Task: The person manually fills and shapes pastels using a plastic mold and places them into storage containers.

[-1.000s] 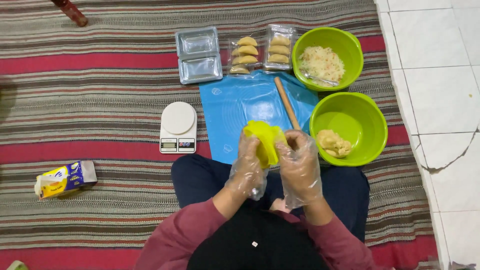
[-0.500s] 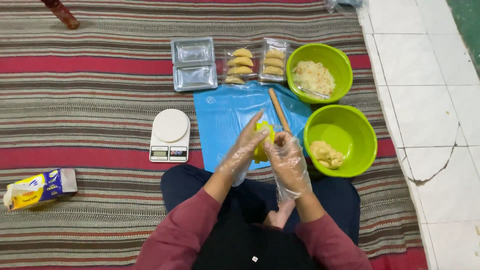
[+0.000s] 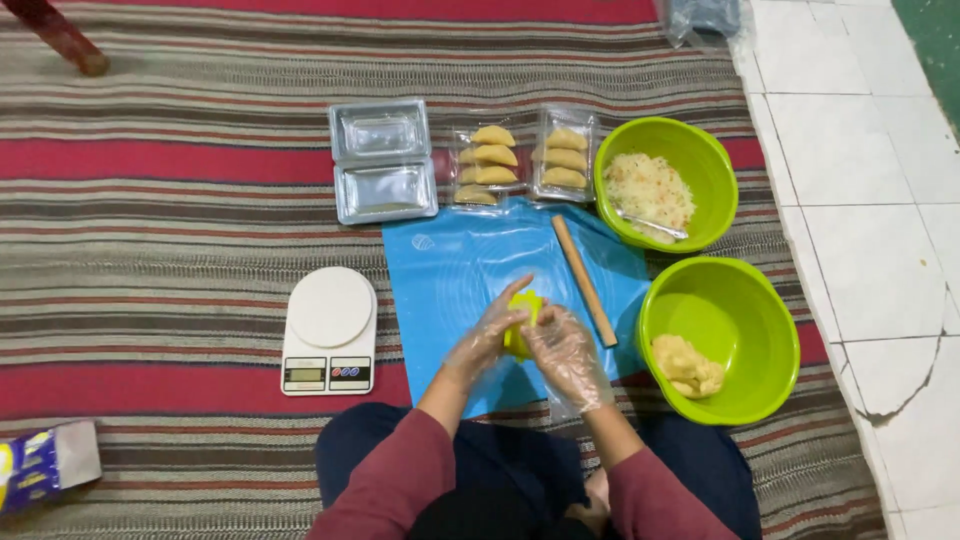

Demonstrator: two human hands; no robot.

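Left hand (image 3: 487, 338) and right hand (image 3: 566, 355) in clear plastic gloves, both grips closed around a yellow dumpling press (image 3: 522, 325), held over the blue silicone mat (image 3: 460, 270), wooden rolling pin (image 3: 584, 281) just right, green bowl of dough (image 3: 718, 340) beside, white kitchen scale (image 3: 330, 330) left

2 green bowls (image 3: 665, 185) (image 3: 718, 340), 2 empty foil trays (image 3: 380, 130) (image 3: 385, 190), 2 filled pastry trays (image 3: 486, 165) (image 3: 565, 157), 1 scale (image 3: 330, 330), 1 rolling pin (image 3: 584, 281), 1 mat (image 3: 450, 270).

Striped rug (image 3: 180, 200) on the floor carries a blue mat (image 3: 470, 270) at center, white scale (image 3: 330, 330) at nine o'clock, two green bowls (image 3: 720, 340) at three, trays (image 3: 383, 160) at twelve.
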